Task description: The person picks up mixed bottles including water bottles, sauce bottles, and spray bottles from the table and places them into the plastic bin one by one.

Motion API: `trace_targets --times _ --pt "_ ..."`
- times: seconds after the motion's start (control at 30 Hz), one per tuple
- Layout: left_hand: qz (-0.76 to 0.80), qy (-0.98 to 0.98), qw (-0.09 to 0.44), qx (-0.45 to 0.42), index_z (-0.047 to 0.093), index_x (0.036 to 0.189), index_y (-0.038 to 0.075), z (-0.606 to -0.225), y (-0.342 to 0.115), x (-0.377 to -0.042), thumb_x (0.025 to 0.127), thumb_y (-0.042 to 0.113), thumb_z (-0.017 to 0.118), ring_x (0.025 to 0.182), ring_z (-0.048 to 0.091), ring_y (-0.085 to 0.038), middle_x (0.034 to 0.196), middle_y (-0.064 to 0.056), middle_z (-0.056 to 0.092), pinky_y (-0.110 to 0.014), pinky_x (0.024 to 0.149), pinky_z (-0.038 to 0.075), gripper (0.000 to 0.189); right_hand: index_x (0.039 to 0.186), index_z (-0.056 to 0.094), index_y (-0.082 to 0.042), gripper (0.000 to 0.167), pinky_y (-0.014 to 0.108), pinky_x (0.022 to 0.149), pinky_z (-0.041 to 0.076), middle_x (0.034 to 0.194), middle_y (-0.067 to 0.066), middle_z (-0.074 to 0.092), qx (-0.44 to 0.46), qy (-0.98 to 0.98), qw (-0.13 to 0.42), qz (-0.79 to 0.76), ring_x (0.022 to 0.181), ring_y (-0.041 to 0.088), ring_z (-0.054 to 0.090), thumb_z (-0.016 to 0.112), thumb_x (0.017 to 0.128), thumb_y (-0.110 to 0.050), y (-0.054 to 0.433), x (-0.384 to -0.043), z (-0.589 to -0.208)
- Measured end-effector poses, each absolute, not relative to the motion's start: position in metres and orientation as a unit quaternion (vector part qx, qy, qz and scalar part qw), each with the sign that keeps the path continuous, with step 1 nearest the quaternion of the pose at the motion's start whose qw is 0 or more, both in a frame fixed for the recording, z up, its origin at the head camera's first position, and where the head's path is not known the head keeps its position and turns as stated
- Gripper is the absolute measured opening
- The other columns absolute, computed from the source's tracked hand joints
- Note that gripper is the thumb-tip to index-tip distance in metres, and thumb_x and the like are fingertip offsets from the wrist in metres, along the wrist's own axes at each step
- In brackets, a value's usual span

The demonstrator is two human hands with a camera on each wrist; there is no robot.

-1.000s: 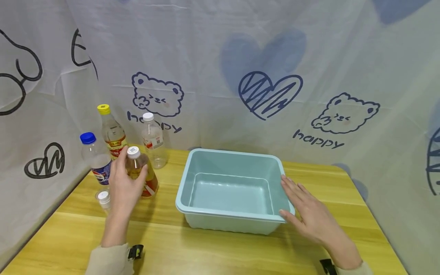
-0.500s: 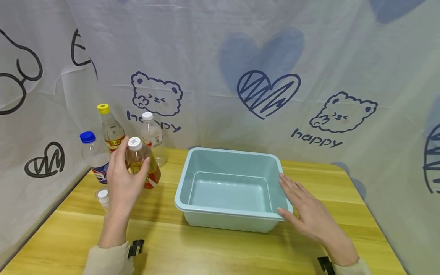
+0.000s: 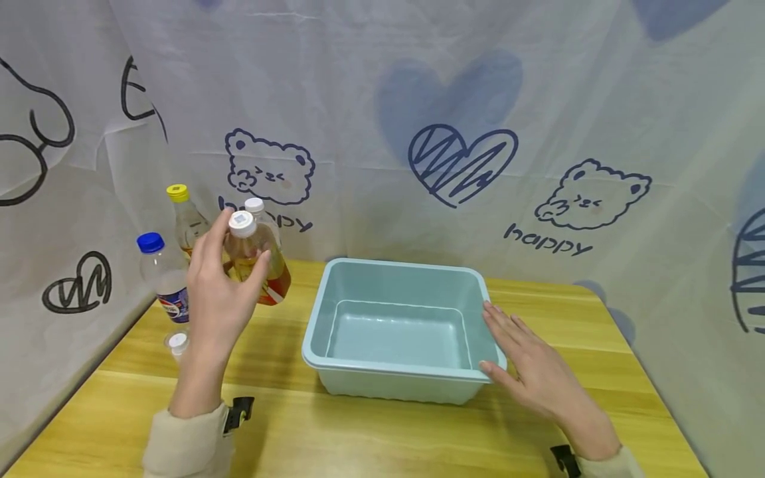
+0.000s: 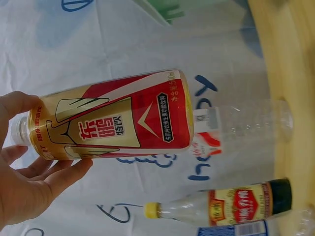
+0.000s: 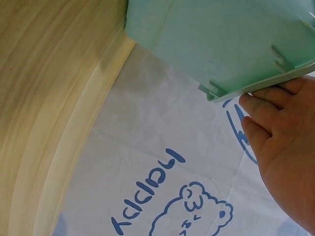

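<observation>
My left hand [image 3: 220, 292] grips a drink bottle [image 4: 118, 120] near its neck, thumb on one side and fingers on the other. The bottle has a white cap and a red and gold label, with amber liquid showing in the head view. It hangs slightly tilted in the air, its base off the table. On the other side, my right hand [image 3: 532, 365] rests with fairly straight fingers on the right rim of a pale teal plastic basin [image 3: 394, 386]. The right wrist view shows those fingers [image 5: 261, 108] against the outside of the rim.
Left of the basin stand a yellow-capped bottle [image 3: 190, 222], a blue-capped bottle [image 3: 170, 299] and a small white-capped one [image 3: 178, 344]. A clear bottle [image 4: 246, 123] stands behind the held one. A printed cloth [image 3: 358, 166] hangs behind the wooden table [image 3: 358, 438].
My left hand has raised the drink bottle off the table and brought it slightly to the right. The right hand stays at the basin's rim.
</observation>
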State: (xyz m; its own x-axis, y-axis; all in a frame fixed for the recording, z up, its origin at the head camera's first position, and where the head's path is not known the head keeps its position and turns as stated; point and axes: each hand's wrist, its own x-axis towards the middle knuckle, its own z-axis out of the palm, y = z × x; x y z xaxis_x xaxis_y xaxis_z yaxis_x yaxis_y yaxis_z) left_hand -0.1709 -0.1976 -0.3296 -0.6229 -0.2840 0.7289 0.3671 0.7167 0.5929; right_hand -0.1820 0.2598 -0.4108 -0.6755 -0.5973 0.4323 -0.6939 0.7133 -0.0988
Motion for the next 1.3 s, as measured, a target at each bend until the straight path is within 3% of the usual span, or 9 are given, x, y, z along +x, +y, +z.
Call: trace_targets --times 0.43,0.77,1.3 --pt "-0.376 -0.809 0.442 -0.090 0.043 0.159 0.016 -0.293 -0.175 -0.177 0.093 0.012 0.078 0.128 0.056 -0.033 0.143 -0.020 0.054 -0.058 0.097 0.057 0.075 0.159 0.038 0.001 0.074 0.025 0.128 0.012 0.166 0.015 0.036 0.359 -0.905 0.192 0.127 0.150 0.033 0.039 0.061 0.103 -0.041 0.261 -0.182 -0.410" --pt "-0.366 -0.810 0.435 -0.144 0.043 0.158 0.010 -0.275 -0.156 -0.188 0.090 0.010 0.082 0.126 0.057 -0.034 0.139 -0.023 0.056 -0.056 0.092 0.060 0.078 0.158 0.038 0.002 0.073 0.021 0.127 0.007 0.166 0.015 0.035 0.356 -0.906 0.190 0.128 0.150 0.033 0.038 0.062 0.103 -0.040 0.260 -0.182 -0.410" --pt "-0.402 -0.829 0.308 -0.237 0.043 0.157 0.013 -0.262 -0.113 -0.209 0.091 0.012 0.082 0.130 0.057 -0.030 0.140 -0.017 0.056 -0.045 0.090 0.062 0.077 0.159 0.038 0.001 0.074 0.026 0.129 0.011 0.167 0.014 0.035 0.360 -0.904 0.187 0.130 0.151 0.031 0.037 0.064 0.102 -0.038 0.260 -0.183 -0.411"
